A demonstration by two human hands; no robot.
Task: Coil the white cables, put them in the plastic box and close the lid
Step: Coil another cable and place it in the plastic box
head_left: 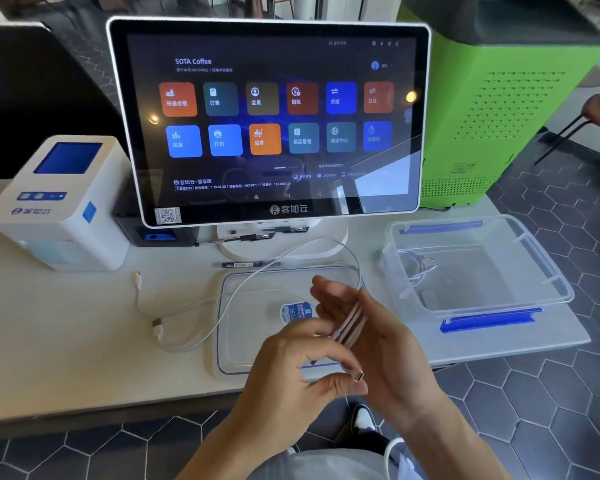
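Left hand (291, 362) – fingers pinch USB plug (359, 376) | right hand (371, 327) – fingers extended, wrapped by white cable (348, 322) | plastic box (533, 265) open, lid (229, 341) on desk (66, 341)

Your counter (66, 341) is a pale, flat top, with its near edge running in front of you and its right edge beside a dark hex-tiled floor. At the far left stands a white label printer (59, 206) with a blue screen. Beside it, toward the middle of the far edge, a touchscreen terminal (267, 119) sits on a round white base, and two pens (250, 264) lie at its foot. The clear lid (257, 327) lies flat near the front edge, centre. A white cable (160, 327) trails loose across the counter left of the lid and over it. The clear plastic box (478, 268) sits open at the right edge, with one coiled cable (414, 268) inside.
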